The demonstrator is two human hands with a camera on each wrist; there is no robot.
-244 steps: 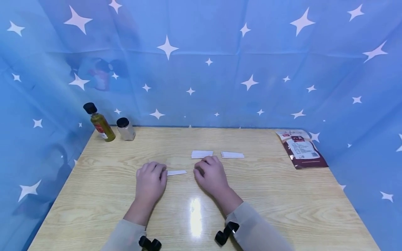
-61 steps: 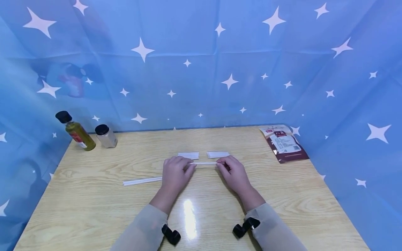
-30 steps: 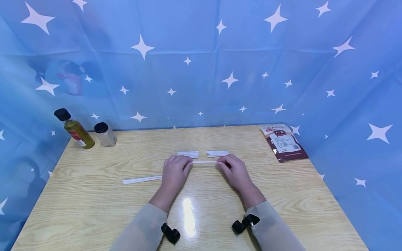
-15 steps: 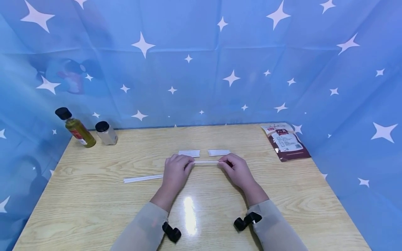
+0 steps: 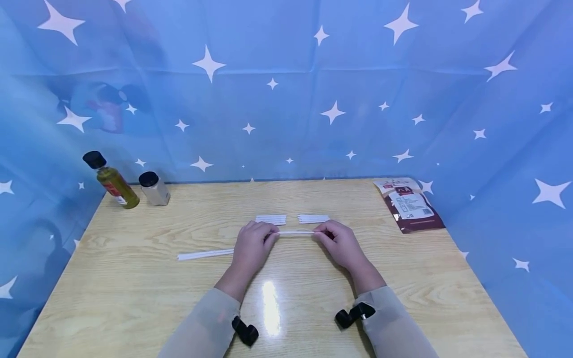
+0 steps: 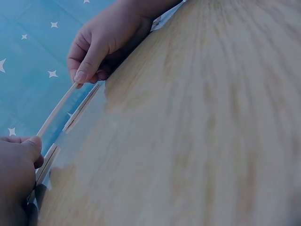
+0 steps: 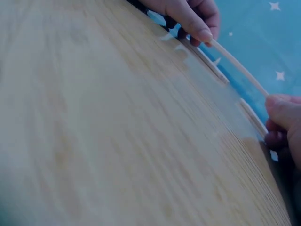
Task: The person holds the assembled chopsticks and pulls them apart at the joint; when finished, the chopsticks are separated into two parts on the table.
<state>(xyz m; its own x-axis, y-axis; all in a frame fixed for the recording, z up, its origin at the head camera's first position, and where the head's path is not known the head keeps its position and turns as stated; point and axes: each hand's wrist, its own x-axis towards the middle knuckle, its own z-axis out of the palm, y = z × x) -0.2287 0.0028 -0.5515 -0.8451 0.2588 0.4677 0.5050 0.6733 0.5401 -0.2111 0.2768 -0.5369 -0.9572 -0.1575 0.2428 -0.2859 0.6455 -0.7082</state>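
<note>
Both hands hold one thin white stick (image 5: 296,232) by its ends, stretched level between them. My left hand (image 5: 252,244) pinches the left end between thumb and fingers; my right hand (image 5: 341,244) pinches the other. In the left wrist view the stick (image 6: 56,108) shows a slight bow and sits just above the table line. Behind it lie two rows of short white sticks, a left row (image 5: 270,219) and a right row (image 5: 313,218). A few longer white sticks (image 5: 203,254) lie beside my left hand, which hides their right ends.
At the back left of the wooden table (image 5: 134,298) stand a green oil bottle (image 5: 117,186) and a black-capped jar (image 5: 154,189). A maroon and white food bag (image 5: 409,205) lies at the back right. A blue star-printed cloth (image 5: 286,99) hangs behind.
Eight seconds ago my left hand was over the sticks at left and my right hand held no visible stick. For about two seconds both have held this stick almost still; the view shifted slightly.
</note>
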